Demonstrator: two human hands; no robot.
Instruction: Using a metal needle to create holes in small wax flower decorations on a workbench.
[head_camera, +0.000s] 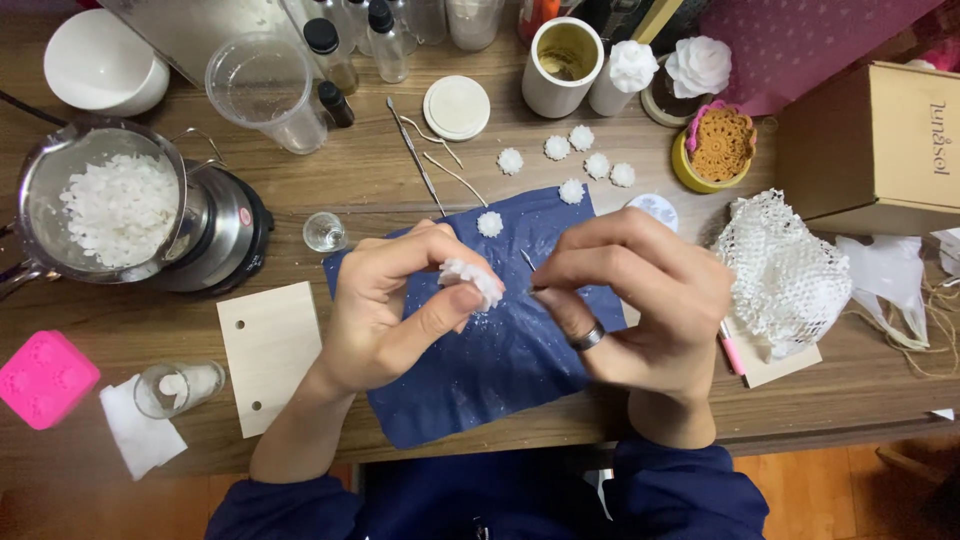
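A small white wax flower (474, 281) is pinched between thumb and forefinger of the left hand (385, 310), at the centre of the frame, above a dark blue cloth (500, 370) spread on the wooden surface (400, 170). The right hand (640, 295), with a dark ring on one finger, is closed around a thin metal pick (527, 262), whose tip is brought close to the flower; whether tip and wax actually touch cannot be told. Both hands are thus closed, each on its own thing.

For the work to be done well, the flower is best held lightly, since the wax petals look thin and would probably crumble under a hard pinch. The pick is judged to need short, gentle strokes, with the flower turned in the left fingers rather than the tool being swung about. Both hands are well kept over the cloth, where white crumbs are already caught.

Another flower (489, 224) lies at the cloth's upper edge, and a group of finished flowers (583, 160) is set out above it, toward the upper centre. A long metal tool (415, 155) and loose wicks (450, 170) lie beside them. At the left, a pot of white wax flakes (110, 205) sits on a small hotplate (225, 235); a pink mould (45, 378) is at the lower left, and a white mesh (785, 275) at the right.
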